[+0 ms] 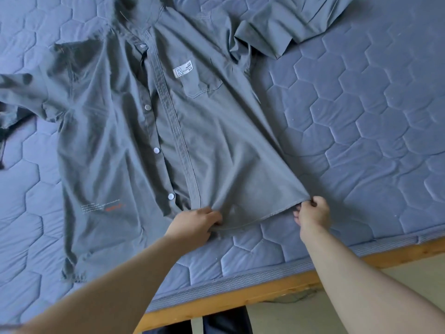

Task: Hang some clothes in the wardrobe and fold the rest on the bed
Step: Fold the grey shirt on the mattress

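Observation:
A grey short-sleeved button shirt (134, 131) lies front-up on the blue quilted mattress (361, 131), collar away from me. It has white buttons and a chest pocket with a white label (183, 69). My left hand (196, 224) pinches the bottom hem near the button placket. My right hand (313, 212) pinches the hem's right corner and holds it a little off the mattress. The hem is stretched between both hands. One sleeve (284, 22) lies bunched at the top right, the other at the far left.
The wooden bed frame (240, 297) runs diagonally along the mattress's near edge, with pale floor (301, 317) beyond it at the bottom right. A dark garment (3, 131) peeks in at the left edge.

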Demonstrator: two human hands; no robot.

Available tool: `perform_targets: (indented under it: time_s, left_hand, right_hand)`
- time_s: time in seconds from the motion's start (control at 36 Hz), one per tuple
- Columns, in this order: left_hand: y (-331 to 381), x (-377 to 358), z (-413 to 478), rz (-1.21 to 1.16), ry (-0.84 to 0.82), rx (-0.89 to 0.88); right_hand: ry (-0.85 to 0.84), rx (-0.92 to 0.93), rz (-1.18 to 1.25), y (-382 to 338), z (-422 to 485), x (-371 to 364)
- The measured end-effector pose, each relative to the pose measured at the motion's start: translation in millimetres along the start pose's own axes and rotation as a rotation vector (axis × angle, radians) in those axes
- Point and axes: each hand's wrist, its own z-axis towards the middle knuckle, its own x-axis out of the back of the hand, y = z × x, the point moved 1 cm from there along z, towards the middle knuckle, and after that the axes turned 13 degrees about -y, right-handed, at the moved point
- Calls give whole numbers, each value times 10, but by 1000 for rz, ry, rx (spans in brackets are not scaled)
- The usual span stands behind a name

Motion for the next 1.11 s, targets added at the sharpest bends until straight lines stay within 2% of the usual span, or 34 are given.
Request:
perform_targets:
  time_s: [0.06,0.11,0.17,0.25,0.31,0.36,0.44,0.61,0.69,0.83,0.92,1.11]
  left_hand:
    - [22,-84,35,-8,-173,66]
    - [20,-147,44,-40,-242,83]
    - [29,-160,32,-132,-258,100]
    - [36,-85,-11,-324,-59,155]
    - [-10,-32,-35,-414,82,276]
    - [-96,-3,-59,-479,148,422]
    - [-236,51,-100,-511,177,548]
    - [-469,170,-75,-245,137,600]
    - [-607,207,14,-242,102,616]
    - [-766,232,158,-272,-35,625]
    - [-829,259,205,-271,-4,637]
    - [-1076,403,249,-312,52,646]
  right_hand:
    - [-31,-43,-92,120,102,-37]
    - [-21,-75,-180,101,62,-65]
    - [40,-27,-302,-33,-115,-76]
    - [69,186,-411,-173,-393,-139]
    - [35,323,-466,-196,-529,-244]
    - [-66,427,-548,-183,-629,-389]
    - [-222,582,-638,-218,-750,-631]
    - [-551,726,-702,-372,-942,-1103]
    - [-668,692,-773,-411,-984,-1281]
    - [-755,617,-839,-462,-967,-1527]
    - [-777,545,-925,-477,-930,-1644]
    - [-611,477,-1130,-541,-911,-1885]
